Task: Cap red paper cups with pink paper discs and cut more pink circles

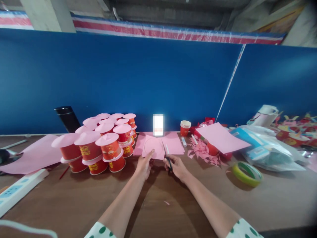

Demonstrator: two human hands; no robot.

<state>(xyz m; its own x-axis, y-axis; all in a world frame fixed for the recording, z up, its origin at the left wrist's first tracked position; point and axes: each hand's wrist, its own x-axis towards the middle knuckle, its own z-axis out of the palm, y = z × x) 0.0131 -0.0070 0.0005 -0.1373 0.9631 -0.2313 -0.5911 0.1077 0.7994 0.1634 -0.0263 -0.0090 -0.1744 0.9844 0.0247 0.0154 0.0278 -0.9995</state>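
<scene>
My left hand [145, 165] pinches the near edge of a pink paper sheet [153, 147], thumb on top. A circle outline is drawn on that sheet. Closed around the handles of dark scissors [169, 162], my right hand [178, 168] is at the sheet's right side. The scissors' blades point away from me along the right edge of the paper, beside the circle. Behind the held sheet lie more pink papers [177, 142] on the table. A glue stick [183, 142] lies close to them on the right.
Stacked red paper cups [109, 149] with pink paper discs stand at left, by a black bottle [68, 119] and a power strip [21, 191]. At right are nested cups [185, 128], pink paper scraps [201, 153], yellow-green tape [247, 174] and a plastic bag [269, 148]. A blue partition [148, 76] rises behind.
</scene>
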